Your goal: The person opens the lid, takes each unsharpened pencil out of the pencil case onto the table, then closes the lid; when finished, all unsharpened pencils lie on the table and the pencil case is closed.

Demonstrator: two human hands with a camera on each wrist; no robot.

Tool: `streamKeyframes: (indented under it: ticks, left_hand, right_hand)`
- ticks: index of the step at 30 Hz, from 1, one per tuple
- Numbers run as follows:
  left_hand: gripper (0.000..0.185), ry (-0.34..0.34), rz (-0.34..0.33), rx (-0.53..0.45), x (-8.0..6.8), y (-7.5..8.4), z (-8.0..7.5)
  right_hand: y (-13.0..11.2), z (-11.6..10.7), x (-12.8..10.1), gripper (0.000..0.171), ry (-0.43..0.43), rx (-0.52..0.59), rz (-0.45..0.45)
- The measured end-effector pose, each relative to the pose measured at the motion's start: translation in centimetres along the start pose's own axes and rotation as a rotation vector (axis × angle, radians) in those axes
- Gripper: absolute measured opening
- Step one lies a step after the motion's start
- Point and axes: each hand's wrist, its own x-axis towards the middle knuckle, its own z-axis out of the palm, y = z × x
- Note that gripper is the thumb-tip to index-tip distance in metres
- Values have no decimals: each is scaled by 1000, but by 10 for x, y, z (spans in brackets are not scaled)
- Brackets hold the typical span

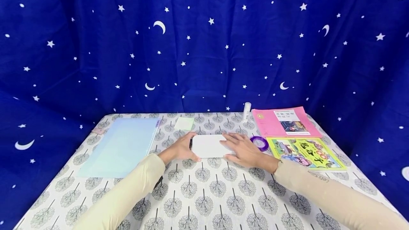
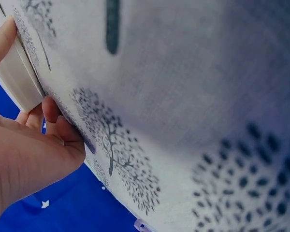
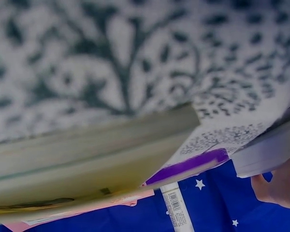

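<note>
A white rounded rectangular box (image 1: 208, 146) lies flat on the tree-patterned tablecloth, between both hands. My left hand (image 1: 181, 148) grips its left end, thumb at the near corner and fingers round the far side. In the left wrist view the box's pale side wall (image 2: 20, 77) shows between thumb and fingers. At the other end, my right hand (image 1: 245, 150) holds the box, its fingers spread over the top right part and its thumb along the near edge. Just right of that hand lies a purple tape roll (image 1: 259, 143).
A light blue folder (image 1: 119, 148) lies at left, with pale green sticky notes (image 1: 184, 123) behind the box. A white bottle (image 1: 246, 112) stands at the back. Right of it are a pink book (image 1: 268, 125) and a yellow-green picture book (image 1: 306, 153). A blue starry curtain (image 1: 198, 70) hangs behind.
</note>
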Motion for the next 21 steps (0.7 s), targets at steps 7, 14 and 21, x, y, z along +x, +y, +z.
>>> streamKeyframes:
  ticks: [7,14,21]
  left_hand:
    - [112,15,18,73,1,-2,2]
    - [112,-1,0,38,-1,-4,4]
    - [111,9,-5,56,1,-5,4]
  right_hand:
    - [-3,-2,-1,55,16,61,26]
    - [-4,0,-1,53,24,122,50]
    - [-2,0,-2,52,9,114,49]
